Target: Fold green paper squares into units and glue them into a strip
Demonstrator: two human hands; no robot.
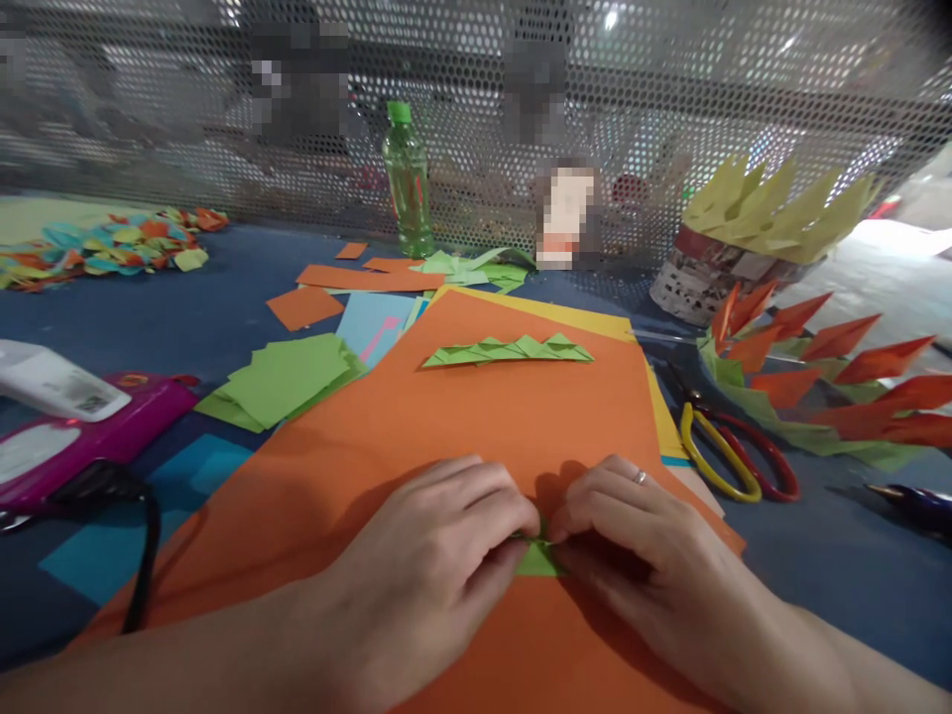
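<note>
A small piece of green paper (540, 561) lies on a large orange sheet (521, 416), with both my hands closed on it from either side. My left hand (453, 540) pinches its left part, and my right hand (640, 535), which wears a ring, pinches its right part. Fingers hide most of the piece, so its folds cannot be made out. Farther up the orange sheet rests a folded green paper strip (513, 350) with a row of triangular points.
Left are stacked green squares (294, 382), a magenta glue gun (111, 431) with a black cord, and blue paper (111, 555). Right are scissors (718, 451), an orange-and-green paper crown (840, 387), a yellow-topped crown (766, 238) and a pen (914, 506). A green bottle (408, 188) stands behind.
</note>
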